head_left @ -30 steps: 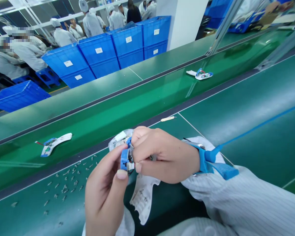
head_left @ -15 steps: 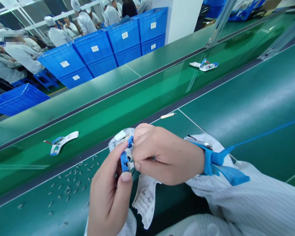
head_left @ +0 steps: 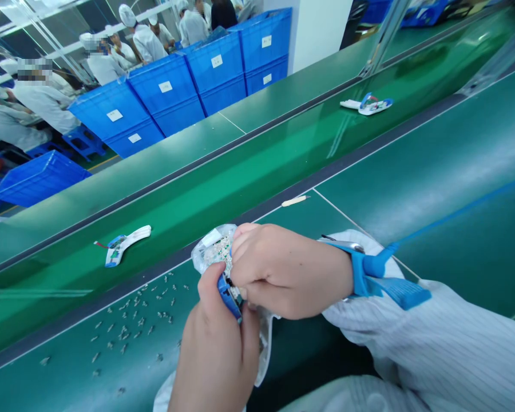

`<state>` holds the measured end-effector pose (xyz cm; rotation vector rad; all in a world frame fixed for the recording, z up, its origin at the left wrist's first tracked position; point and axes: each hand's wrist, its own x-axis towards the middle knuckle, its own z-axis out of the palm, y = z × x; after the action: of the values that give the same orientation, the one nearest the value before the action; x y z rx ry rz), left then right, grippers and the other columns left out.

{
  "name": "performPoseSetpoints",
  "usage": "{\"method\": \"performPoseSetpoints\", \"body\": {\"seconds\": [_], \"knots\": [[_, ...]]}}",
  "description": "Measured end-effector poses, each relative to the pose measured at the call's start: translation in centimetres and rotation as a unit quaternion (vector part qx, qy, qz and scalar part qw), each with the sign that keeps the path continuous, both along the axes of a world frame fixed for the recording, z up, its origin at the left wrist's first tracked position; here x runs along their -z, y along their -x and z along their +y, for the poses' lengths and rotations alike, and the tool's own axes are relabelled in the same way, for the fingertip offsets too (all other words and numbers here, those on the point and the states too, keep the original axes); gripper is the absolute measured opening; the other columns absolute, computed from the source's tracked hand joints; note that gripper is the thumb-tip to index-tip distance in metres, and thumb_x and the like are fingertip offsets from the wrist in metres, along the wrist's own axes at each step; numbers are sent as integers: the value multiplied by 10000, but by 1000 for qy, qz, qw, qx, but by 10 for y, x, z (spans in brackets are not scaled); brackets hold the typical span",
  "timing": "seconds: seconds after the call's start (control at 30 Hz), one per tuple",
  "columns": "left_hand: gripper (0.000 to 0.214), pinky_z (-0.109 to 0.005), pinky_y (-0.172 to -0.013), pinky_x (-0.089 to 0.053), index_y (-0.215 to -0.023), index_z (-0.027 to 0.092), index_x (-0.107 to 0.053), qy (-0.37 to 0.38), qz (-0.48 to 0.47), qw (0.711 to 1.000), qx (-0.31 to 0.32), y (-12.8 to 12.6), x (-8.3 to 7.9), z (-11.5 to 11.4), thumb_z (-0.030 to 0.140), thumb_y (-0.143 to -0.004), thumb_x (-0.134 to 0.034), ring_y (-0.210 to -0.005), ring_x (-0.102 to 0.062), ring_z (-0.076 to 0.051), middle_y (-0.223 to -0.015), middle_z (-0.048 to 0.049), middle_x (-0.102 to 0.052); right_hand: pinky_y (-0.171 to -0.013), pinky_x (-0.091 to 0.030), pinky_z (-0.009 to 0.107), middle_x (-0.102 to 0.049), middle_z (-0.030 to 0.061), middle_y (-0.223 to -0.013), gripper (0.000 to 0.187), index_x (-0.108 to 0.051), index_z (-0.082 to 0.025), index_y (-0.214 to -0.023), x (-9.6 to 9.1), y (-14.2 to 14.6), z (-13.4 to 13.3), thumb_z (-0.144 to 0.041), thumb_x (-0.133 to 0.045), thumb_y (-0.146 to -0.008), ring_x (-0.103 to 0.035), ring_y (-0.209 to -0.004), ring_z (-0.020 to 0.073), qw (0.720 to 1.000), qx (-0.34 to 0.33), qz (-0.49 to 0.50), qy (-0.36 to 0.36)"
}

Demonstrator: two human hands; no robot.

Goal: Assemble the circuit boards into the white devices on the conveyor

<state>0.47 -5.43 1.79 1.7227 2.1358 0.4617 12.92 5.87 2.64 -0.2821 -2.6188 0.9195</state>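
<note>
Both hands meet low in the middle of the view over a green bench. My left hand (head_left: 217, 349) is closed around a small white plastic assembly (head_left: 214, 247) with a circuit board and a blue part (head_left: 226, 293) in it. My right hand (head_left: 283, 269) is closed too, fingertips pinched on the same assembly by the blue part. A blue wrist strap (head_left: 364, 274) with a blue cord sits on my right wrist. A white flap of the assembly hangs below the hands, mostly hidden.
Several tiny loose metal parts (head_left: 129, 323) lie on the bench left of my hands. Two similar white-and-blue assemblies (head_left: 124, 243) (head_left: 369, 105) lie on the green conveyor belt (head_left: 240, 171). A small stick (head_left: 294, 201) lies at the bench edge. Blue crates (head_left: 171, 91) and white-coated workers stand beyond.
My left hand has turned and wrapped more over the assembly, tilting the blue part. The two assemblies on the belt have drifted to the right.
</note>
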Motion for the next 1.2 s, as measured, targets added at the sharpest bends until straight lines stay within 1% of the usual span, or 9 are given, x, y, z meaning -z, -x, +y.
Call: {"method": "performPoseSetpoints", "body": {"seconds": [0.27,0.47,0.67,0.73,0.8,0.93,1.0,1.07,1.2], "knots": [[346,-307,-446,-399,-1189,156,-322,-40,168,985,-14,-12,7,0,209,-864,-430,-547,-670,-306,-689,-78,-685,-710,-353,287,-399,-21,-511,294,-285,-175,-487,4,4,5,-97,-429,-731,-346,-559,109,999,-27,-30,8],[321,-339,-505,-463,-1192,191,-329,-12,42,999,1,-6,1,2,259,-882,-378,-607,-686,-289,-736,-59,-693,-666,-353,256,-358,-43,-493,288,-318,-167,-490,6,0,12,-92,-448,-736,-348,-534,91,995,-64,13,75],[556,-383,-678,-527,-1395,205,-234,-2,-28,999,19,0,2,2,358,-886,-399,-962,-665,-298,-1131,-150,-646,-665,-360,241,-488,-23,-562,293,-502,-145,-522,7,-4,23,-136,-470,-813,-446,-607,91,995,-53,-32,78],[608,-407,-725,-529,-1431,195,-215,10,-17,999,30,2,2,3,379,-883,-403,-1055,-623,-314,-1223,-176,-591,-658,-366,236,-552,0,-636,264,-593,-135,-583,12,-8,32,-150,-477,-819,-494,-659,103,997,4,-26,68],[615,-428,-748,-529,-1440,190,-250,42,-11,998,48,4,0,4,389,-878,-401,-1070,-611,-324,-1262,-183,-565,-617,-369,230,-583,12,-648,254,-628,-131,-611,19,-12,48,-175,-492,-820,-522,-646,111,987,150,-19,61],[581,-465,-743,-532,-1429,230,-347,104,-17,990,98,6,-7,5,407,-876,-390,-986,-641,-334,-1298,-150,-566,-601,-412,250,-649,52,-677,323,-647,-132,-666,38,-15,101,-267,-455,-887,-590,-682,162,849,527,25,8],[560,-490,-771,-526,-1411,235,-391,114,-27,985,126,6,-9,5,405,-877,-393,-995,-636,-343,-1300,-132,-578,-682,-467,281,-666,65,-811,322,-651,-131,-793,45,-10,128,-322,-434,-934,-605,-768,170,813,581,26,-21],[538,-520,-803,-513,-1384,229,-438,121,-35,981,145,7,-11,5,394,-873,-411,-1026,-623,-361,-1274,-131,-603,-764,-506,328,-647,58,-956,265,-623,-129,-964,51,3,146,-348,-477,-937,-612,-844,156,813,581,7,-40],[497,-544,-797,-513,-1331,244,-506,112,-57,980,152,10,-9,4,377,-856,-444,-1025,-623,-381,-1204,-137,-648,-829,-519,366,-621,67,-1074,250,-603,-142,-1065,62,61,152,-330,-508,-930,-610,-940,167,886,453,-81,-55]]}}
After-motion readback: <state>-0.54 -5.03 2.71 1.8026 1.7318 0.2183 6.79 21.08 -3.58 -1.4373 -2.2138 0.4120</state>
